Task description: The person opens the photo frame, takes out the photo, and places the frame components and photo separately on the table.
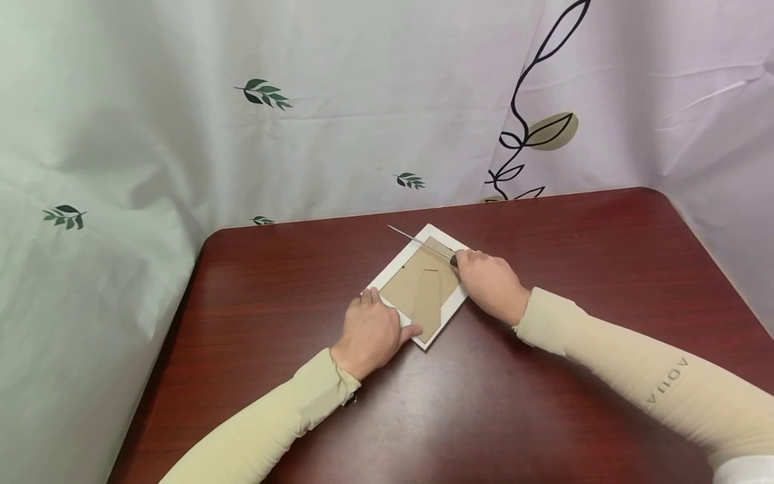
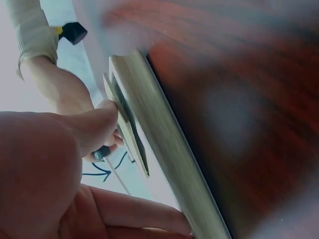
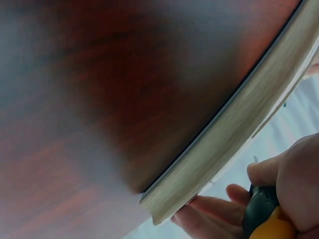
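A white-edged picture frame (image 1: 393,266) lies back side up on the table, its brown back panel (image 1: 400,286) showing a folded stand leg (image 1: 428,302). My left hand (image 1: 370,333) holds the frame's near-left end. Its fingers lie along the edge, and the left thumb (image 2: 102,122) touches the raised back piece, with a dark gap beneath. In my right hand (image 1: 491,284) is a screwdriver (image 1: 417,240) with a black and yellow handle (image 3: 261,209). Its thin metal shaft points left across the far part of the frame. Some right fingertips (image 3: 185,214) touch the frame's side.
The dark red wooden table (image 1: 272,289) has rounded far corners. A white curtain (image 1: 338,121) with leaf prints hangs right behind its far edge and along the sides. A small black and yellow object (image 2: 74,33) sits at the right sleeve.
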{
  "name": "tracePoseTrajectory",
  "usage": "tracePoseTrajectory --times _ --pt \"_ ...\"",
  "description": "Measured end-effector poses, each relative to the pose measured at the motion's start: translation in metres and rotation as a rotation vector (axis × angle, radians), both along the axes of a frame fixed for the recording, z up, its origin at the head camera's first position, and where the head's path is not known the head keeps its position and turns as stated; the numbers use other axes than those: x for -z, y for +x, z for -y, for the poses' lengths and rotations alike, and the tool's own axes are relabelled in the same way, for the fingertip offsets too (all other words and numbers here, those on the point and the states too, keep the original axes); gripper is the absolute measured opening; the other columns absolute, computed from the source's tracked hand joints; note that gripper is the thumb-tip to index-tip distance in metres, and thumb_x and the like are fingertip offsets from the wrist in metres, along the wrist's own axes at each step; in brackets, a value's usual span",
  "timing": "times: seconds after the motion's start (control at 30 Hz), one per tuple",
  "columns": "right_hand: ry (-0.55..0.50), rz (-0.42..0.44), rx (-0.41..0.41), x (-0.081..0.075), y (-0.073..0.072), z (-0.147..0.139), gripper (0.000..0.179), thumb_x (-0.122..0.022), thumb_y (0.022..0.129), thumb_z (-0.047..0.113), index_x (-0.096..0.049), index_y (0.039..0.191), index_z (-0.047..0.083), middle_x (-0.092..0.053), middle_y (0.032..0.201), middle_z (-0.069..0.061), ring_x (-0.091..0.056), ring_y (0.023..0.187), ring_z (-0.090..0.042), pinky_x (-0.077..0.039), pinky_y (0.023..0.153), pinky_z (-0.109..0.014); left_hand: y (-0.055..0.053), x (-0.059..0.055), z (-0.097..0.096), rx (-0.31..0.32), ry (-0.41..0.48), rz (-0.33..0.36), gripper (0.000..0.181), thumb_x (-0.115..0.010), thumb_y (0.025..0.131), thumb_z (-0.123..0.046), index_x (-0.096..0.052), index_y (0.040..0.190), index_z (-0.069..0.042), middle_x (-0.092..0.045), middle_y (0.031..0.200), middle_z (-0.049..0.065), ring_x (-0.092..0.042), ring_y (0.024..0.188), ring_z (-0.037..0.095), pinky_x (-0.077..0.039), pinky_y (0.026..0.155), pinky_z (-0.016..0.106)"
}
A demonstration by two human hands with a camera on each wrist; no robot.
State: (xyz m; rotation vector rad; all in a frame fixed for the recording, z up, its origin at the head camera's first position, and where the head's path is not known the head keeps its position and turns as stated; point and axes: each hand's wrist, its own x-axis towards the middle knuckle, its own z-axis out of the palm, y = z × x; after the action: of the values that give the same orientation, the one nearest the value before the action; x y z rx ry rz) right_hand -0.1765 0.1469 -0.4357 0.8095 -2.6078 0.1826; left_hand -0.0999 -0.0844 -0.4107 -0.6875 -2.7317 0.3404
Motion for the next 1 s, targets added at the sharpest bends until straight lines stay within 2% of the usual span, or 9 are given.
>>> tracePoseTrajectory --times 0.2,0.4,0.63,0.77,1.0 --pt "0.009 -0.034 0.018 0.002 0.005 0.000 0.024 -0.064 0.098 0.010 -0.049 0.083 -0.001 -0.052 0.067 -0.012 -0.061 0.058 -0.031 -0.050 0.041 -0.045 -0.007 0.000 0.000 -0.031 -0.014 0.050 0.070 -0.059 0.086 -0.072 -0.064 0.052 -0.010 -0.070 0.089 0.022 -0.067 0.087 0.032 -0.053 0.065 0.038" --pt "-0.011 -0.005 0.034 0.000 0.008 -0.001 0.024 -0.062 0.098 0.009 -0.047 0.083 -0.001 -0.051 0.064 -0.012 -0.062 0.054 -0.032 -0.050 0.040 -0.046 -0.014 0.000 -0.002 -0.043 -0.001 0.076 0.070 -0.058 0.088 -0.070 -0.068 0.056 -0.009 -0.071 0.102 0.030 -0.070 0.097 0.038 -0.057 0.071 0.041" --pt "0.003 0.015 0.065 -0.002 0.014 0.001 0.014 -0.056 0.092 -0.006 -0.048 0.082 -0.002 -0.052 0.064 -0.014 -0.062 0.055 -0.032 -0.051 0.041 -0.046 -0.020 0.000 -0.002 -0.049 -0.001 0.062 0.072 -0.058 0.089 -0.069 -0.062 0.051 -0.008 -0.071 0.101 0.029 -0.069 0.093 0.037 -0.057 0.063 0.040" --pt "0.021 0.007 0.066 -0.004 0.020 0.002 0.012 -0.054 0.087 -0.011 -0.048 0.081 -0.002 -0.051 0.062 -0.014 -0.061 0.054 -0.032 -0.051 0.042 -0.044 -0.023 -0.001 -0.004 -0.071 0.006 0.101 0.073 -0.057 0.090 -0.069 -0.066 0.056 -0.005 -0.069 0.104 0.032 -0.068 0.096 0.039 -0.057 0.067 0.042" --pt "0.008 0.027 0.079 -0.007 0.025 0.002 0.011 -0.057 0.088 -0.010 -0.049 0.083 -0.003 -0.051 0.060 -0.013 -0.061 0.051 -0.031 -0.051 0.041 -0.044 -0.032 -0.001 -0.006 -0.101 -0.013 0.187 0.076 -0.052 0.093 -0.069 -0.074 0.066 -0.001 -0.065 0.117 0.034 -0.066 0.109 0.043 -0.058 0.076 0.044"
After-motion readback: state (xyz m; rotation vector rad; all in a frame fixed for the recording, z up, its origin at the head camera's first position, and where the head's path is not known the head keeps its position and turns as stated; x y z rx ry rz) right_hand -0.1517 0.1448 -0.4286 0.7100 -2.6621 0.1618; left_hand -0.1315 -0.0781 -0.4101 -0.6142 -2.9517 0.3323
